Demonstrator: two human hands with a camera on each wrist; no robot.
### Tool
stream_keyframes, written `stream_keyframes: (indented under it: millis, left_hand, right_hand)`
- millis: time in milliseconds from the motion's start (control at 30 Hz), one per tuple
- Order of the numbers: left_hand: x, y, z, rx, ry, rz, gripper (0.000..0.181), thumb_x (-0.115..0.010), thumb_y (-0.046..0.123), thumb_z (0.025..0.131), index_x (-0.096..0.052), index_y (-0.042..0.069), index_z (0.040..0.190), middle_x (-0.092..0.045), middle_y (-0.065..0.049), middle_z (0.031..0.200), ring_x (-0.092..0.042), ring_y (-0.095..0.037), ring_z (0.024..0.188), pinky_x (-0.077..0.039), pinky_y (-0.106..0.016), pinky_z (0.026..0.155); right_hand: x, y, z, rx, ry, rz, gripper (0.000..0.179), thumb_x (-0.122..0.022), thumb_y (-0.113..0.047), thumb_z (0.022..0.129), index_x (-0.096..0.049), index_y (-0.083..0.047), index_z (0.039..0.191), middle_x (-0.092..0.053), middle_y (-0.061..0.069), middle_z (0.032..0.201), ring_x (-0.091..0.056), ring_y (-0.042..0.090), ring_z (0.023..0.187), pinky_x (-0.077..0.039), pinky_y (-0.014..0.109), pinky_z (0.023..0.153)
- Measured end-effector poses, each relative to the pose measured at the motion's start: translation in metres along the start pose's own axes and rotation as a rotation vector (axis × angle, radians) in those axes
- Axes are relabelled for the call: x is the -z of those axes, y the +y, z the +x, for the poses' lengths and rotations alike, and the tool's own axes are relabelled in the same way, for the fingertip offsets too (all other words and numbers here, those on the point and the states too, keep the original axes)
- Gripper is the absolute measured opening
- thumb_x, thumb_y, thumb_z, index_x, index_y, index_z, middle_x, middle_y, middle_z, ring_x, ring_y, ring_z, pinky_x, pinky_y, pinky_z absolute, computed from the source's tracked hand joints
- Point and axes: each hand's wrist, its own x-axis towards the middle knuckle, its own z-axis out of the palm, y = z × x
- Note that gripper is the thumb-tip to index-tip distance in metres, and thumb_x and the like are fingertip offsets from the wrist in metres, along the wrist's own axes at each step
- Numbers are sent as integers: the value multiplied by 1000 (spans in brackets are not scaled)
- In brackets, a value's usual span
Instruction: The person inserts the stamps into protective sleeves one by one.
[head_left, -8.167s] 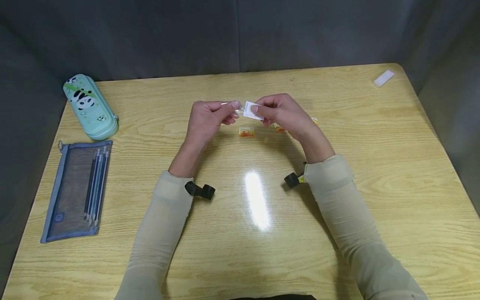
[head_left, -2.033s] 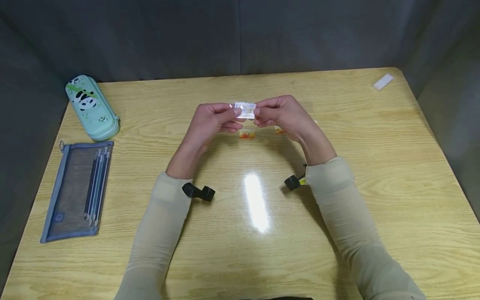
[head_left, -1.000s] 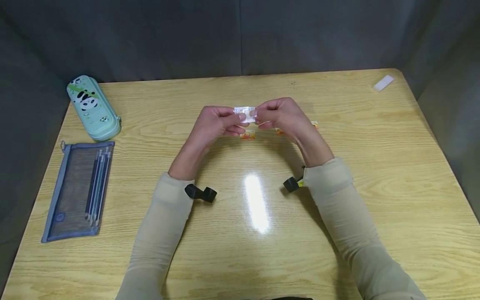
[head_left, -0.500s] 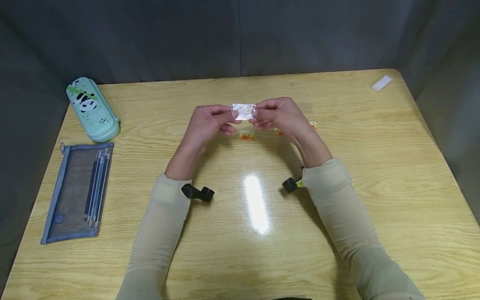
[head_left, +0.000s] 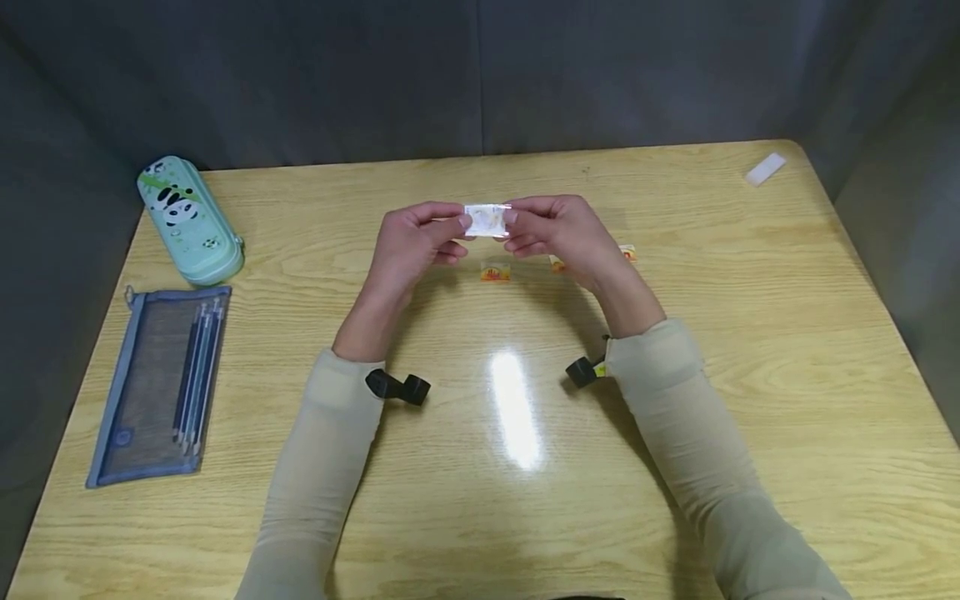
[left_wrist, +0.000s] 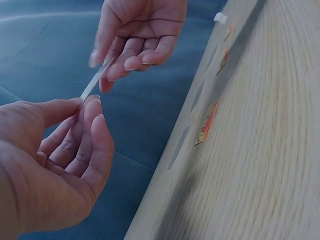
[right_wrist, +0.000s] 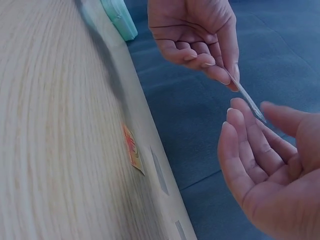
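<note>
A small, thin, shiny white packet (head_left: 486, 220) is held flat between both hands above the table. It looks like clear film over white; its exact kind is unclear. My left hand (head_left: 405, 246) pinches its left end between thumb and fingers. My right hand (head_left: 573, 237) has the other end between thumb and fingers, the thumb blurred in the right wrist view. Seen edge-on in the left wrist view, the packet (left_wrist: 92, 82) is a thin strip. Below it on the table lies a small orange-and-yellow printed piece (head_left: 495, 272); two similar ones are partly hidden by my right hand.
At the far left stands a mint panda pencil case (head_left: 191, 221), with a blue mesh zip pouch (head_left: 146, 383) holding several pencils in front of it. A small white block (head_left: 766, 169) lies near the table's back right corner. Dark curtains (head_left: 480, 79) hang behind.
Eight seconds ago the hands held a white piece and something clear side by side; now one shiny packet spans both hands. In the last second it has tilted and risen slightly, with both hands still on it.
</note>
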Motion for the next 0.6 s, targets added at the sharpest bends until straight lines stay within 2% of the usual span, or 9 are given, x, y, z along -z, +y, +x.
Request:
stream_keyframes:
  millis: [333,600]
  left_hand:
    - [1,2,1,10,9,-16,28,-74,14,94,-72,0,118,-74,-4,84,-69,-10,57,-60,-21,58]
    - [14,-3,8,2,36,-19,29,-74,14,94,-72,0,119,-74,-3,84,-71,-11,58,-62,-23,60]
  right_hand:
    - [-1,-1,1,-3,10,-7,30,-64,-9,99,-65,7,125,-77,1,87,-73,14,76,-63,26,75]
    - [2,0,0,-3,1,-72,29,-62,-15,102,-67,1,126,-76,-2,89,-73,18,82,-63,29,80]
